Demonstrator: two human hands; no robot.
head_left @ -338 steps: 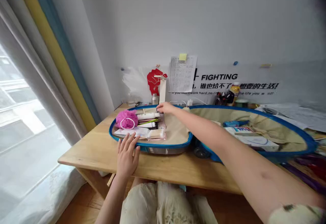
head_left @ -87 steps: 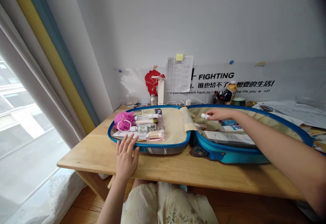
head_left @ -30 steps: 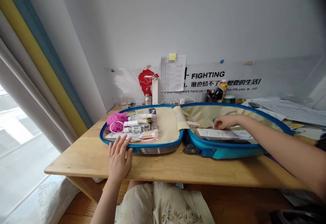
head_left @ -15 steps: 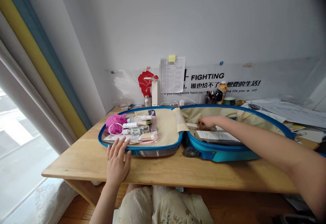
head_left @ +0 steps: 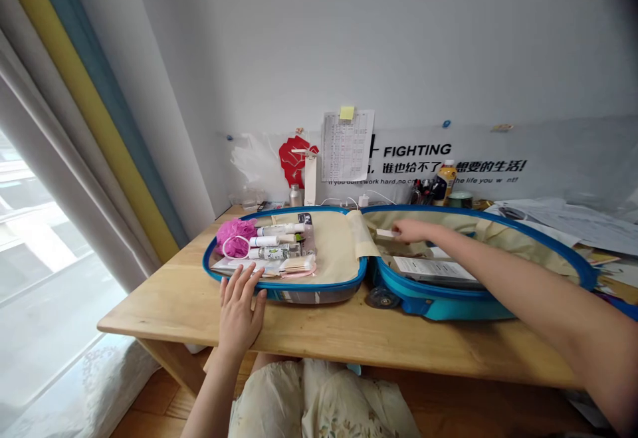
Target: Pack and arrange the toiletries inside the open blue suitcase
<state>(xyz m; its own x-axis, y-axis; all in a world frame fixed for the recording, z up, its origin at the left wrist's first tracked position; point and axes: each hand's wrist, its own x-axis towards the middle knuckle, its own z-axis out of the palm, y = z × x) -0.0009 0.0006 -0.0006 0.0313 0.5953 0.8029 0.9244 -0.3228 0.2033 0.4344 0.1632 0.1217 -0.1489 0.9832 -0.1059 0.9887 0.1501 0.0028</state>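
Observation:
A blue suitcase [head_left: 323, 285] lies spread open on a wooden desk. My right hand [head_left: 411, 230] is inside its right half, fingers closed on the end of a small flat white box-like item [head_left: 386, 233]. Below that hand, a grey-and-white printed box [head_left: 434, 268] rests in the same half. My left hand [head_left: 242, 305] lies with fingers spread at the front rim of the left half. Behind it in that half are a pink bath puff [head_left: 235, 233], a clear bottle [head_left: 275, 252], white tubes [head_left: 280, 229] and a packet of beige pads [head_left: 298, 263].
The wooden desk [head_left: 164, 298] runs along a wall. Behind the suitcase stand a white desk lamp [head_left: 311, 179], a small metal bottle [head_left: 295, 195], an orange-labelled bottle [head_left: 445, 182] and several pens. Papers [head_left: 553, 222] lie at the right. Curtains [head_left: 100, 112] hang at the left.
My right hand has moved slightly up and back with the white item. My left hand stays at the front rim. The whole view has shifted a little.

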